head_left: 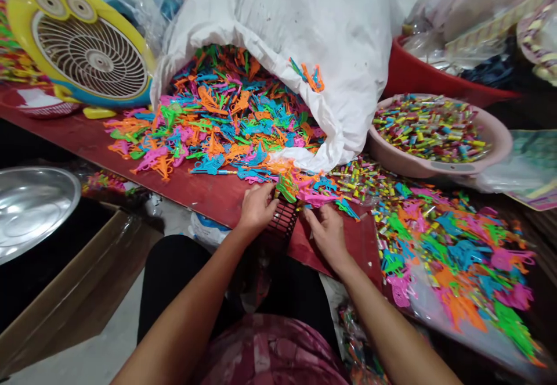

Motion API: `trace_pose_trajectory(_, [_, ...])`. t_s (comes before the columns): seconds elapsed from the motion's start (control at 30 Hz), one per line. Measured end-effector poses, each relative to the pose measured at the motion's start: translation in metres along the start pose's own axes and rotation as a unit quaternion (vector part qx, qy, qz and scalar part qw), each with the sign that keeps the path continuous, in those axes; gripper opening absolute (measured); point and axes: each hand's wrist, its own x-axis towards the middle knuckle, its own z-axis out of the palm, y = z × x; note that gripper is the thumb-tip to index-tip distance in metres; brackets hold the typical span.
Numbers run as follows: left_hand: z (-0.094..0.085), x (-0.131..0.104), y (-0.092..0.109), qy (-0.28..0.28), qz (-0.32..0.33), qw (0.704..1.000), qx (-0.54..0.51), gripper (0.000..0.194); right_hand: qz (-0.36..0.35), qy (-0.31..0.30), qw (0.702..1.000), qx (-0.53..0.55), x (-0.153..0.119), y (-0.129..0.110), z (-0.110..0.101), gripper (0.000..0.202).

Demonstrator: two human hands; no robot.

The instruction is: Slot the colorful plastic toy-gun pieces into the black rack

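Observation:
My left hand (256,208) is closed at the table's front edge, its thumb and fingers pinching a green plastic toy gun (286,189). Close by on the right, my right hand (328,233) has its thumb and index finger together at a small piece with a blue end, too small to make out. Between the hands stands a dark plastic lattice basket (284,222) at the edge. Just beyond the fingers lie pink toy guns (315,195) and a blue one (346,209). More colourful toy guns (243,118) spill from a large white sack (300,19).
A yellow fan (100,60) stands at the left on the red tabletop (174,196). Right of the sack, a pink basin (439,167) holds small wrapped tubes. More toy guns (465,251) are heaped at right. A metal bowl (35,211) and a cardboard box (82,286) are at lower left.

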Motion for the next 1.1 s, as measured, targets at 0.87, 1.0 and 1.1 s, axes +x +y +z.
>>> trace_pose_trajectory(0.87, [-0.002, -0.001, 0.003, -0.010, 0.009, 0.999, 0.039, 0.015, -0.114, -0.030, 0.990, -0.074, 0.008, -0.002, -0.002, 0.019])
trace_pose_trajectory(1.0, [-0.002, -0.002, 0.003, -0.010, 0.015, 0.999, 0.041, 0.013, -0.086, -0.011, 0.987, -0.132, 0.005, -0.006, 0.001, 0.026])
trace_pose_trajectory(1.1, [-0.001, -0.002, 0.003, -0.008, 0.015, 0.999, 0.049, 0.014, -0.086, -0.020, 0.979, -0.186, 0.005, -0.008, 0.002, 0.029])
